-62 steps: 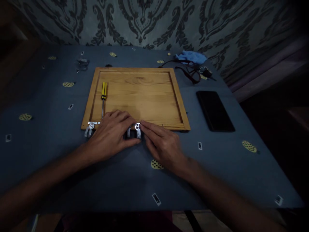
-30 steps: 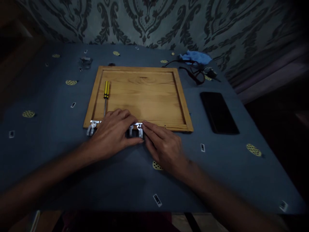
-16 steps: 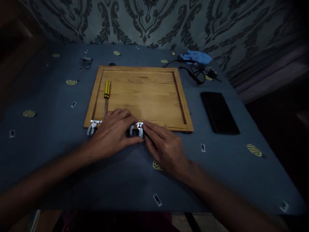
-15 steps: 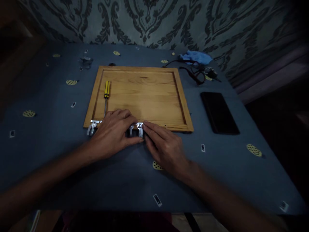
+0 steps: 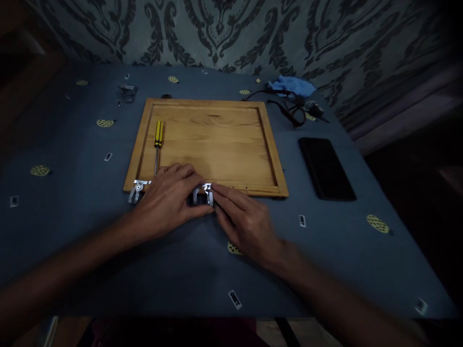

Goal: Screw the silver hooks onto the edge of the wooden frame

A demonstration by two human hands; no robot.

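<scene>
Bracket (image 5: 210, 197) clamped in L hand (image 5: 168, 200) + R hand (image 5: 248, 219) grip; screwdriver (image 5: 158, 137) on panel (image 5: 213, 144), glasses (image 5: 290, 118) to R.

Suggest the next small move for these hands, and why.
With the right hand, probably press the silver metal hook beside it against the near rim of the rectangular brown wooden panel: the left hand is at the hook too, and the yellow-and-black screwdriver lies unheld on the panel.
</scene>
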